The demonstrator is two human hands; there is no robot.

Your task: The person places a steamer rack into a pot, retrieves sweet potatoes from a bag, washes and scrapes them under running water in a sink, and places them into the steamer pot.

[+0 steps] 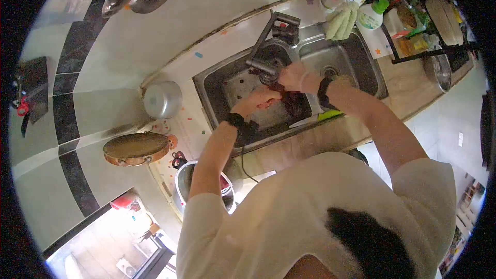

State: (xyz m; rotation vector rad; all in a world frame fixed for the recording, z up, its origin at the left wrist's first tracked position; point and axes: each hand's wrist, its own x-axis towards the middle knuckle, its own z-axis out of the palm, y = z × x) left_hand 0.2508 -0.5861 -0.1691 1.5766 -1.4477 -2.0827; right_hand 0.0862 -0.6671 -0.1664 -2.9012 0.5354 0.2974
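Both hands are over the left basin of a double steel sink (pixel 212 85). My left hand (pixel 257 101) is closed, its fingers curled around something reddish that I cannot make out. To its right, my right hand (pixel 293 76) is beside the end of the dark faucet (pixel 262 65); its fingers are blurred and partly hidden. Dark red material (pixel 293 104) lies in the basin just below and between the hands. A knife with a green handle (pixel 328 115) rests on the sink's front edge, near my right wrist.
A green cloth (pixel 341 21) hangs at the right basin's back edge, beside white bottles (pixel 370 15). A metal pot (pixel 163 99) stands left of the sink, with a round wooden board (pixel 136 148) nearer. A bin-like container (pixel 186 180) is by my left forearm.
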